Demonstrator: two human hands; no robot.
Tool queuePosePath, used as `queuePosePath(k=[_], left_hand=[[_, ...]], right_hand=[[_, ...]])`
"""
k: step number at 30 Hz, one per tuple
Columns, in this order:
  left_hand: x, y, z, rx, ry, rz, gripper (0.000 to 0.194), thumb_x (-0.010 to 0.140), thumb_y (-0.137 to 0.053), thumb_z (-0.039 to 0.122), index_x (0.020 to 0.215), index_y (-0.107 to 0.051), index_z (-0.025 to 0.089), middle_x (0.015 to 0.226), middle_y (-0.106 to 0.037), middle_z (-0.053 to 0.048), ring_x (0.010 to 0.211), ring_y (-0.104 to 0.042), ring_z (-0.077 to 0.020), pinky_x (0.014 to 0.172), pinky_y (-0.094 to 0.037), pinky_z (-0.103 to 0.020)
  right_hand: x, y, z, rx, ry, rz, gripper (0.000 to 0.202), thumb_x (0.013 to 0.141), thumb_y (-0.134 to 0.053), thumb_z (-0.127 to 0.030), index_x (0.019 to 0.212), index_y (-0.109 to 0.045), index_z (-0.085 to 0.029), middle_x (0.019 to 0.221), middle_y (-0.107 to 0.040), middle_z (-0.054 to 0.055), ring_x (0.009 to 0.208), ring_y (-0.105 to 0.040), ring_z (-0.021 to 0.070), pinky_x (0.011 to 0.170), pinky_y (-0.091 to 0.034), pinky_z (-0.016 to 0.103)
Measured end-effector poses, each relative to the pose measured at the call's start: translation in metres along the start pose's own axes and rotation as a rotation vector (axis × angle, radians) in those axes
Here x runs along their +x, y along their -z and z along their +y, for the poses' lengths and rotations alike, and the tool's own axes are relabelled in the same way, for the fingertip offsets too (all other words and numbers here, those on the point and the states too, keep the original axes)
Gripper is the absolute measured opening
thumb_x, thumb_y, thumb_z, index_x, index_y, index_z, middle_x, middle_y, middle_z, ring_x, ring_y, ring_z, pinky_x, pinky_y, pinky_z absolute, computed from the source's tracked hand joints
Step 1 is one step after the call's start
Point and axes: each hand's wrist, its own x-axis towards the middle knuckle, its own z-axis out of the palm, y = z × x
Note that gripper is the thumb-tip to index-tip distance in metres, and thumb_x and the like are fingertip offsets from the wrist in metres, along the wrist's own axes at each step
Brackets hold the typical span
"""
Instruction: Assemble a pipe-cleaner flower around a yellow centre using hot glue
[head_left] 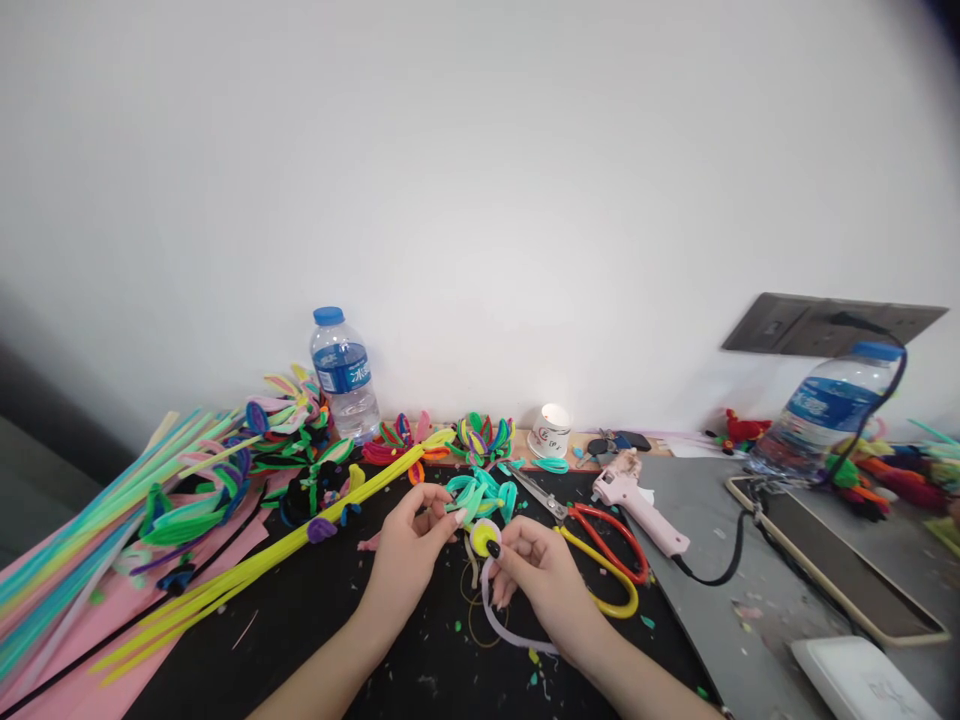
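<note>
Near the middle of the black mat, my left hand (418, 535) pinches a petal of a turquoise-green pipe-cleaner flower (484, 493). My right hand (536, 570) is closed at a small yellow disc (486, 538) with a pale rim, just below the flower. A dark oval shows at my right fingertips; whether it is a nail or a separate piece is unclear. From my right fingers a pale lilac strip (499, 625) curls down to the mat. Scissors (611, 550) with red and yellow handles lie open-bladed beside my right hand.
Yellow pipe cleaners (255, 560) and finished flowers (199, 500) lie left. Behind stand a water bottle (345, 375) and a paper cup (550, 432). At right are a pink glue gun (641, 505), its cable, a phone (836, 560), a white box (859, 680) and a tilted bottle (825, 410).
</note>
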Motion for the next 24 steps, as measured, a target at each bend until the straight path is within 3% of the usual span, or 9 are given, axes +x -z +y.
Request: queuePosePath(k=[24], left_hand=[[-0.0010,-0.0008,0.0026,-0.041,0.001,0.030,0.027,0.061,-0.071,0.027,0.080,-0.055,0.018,0.068,-0.043,0.007,0.055,-0.052,-0.0104,0.056,-0.050,-0.026]], right_hand=[[0.0005,-0.0001,0.0002,-0.005,0.001,-0.006,0.037,0.068,-0.069,-0.048,0.070,-0.050,-0.016,0.057,-0.063,0.000,0.042,-0.056,0.0108,0.043,-0.043,0.022]])
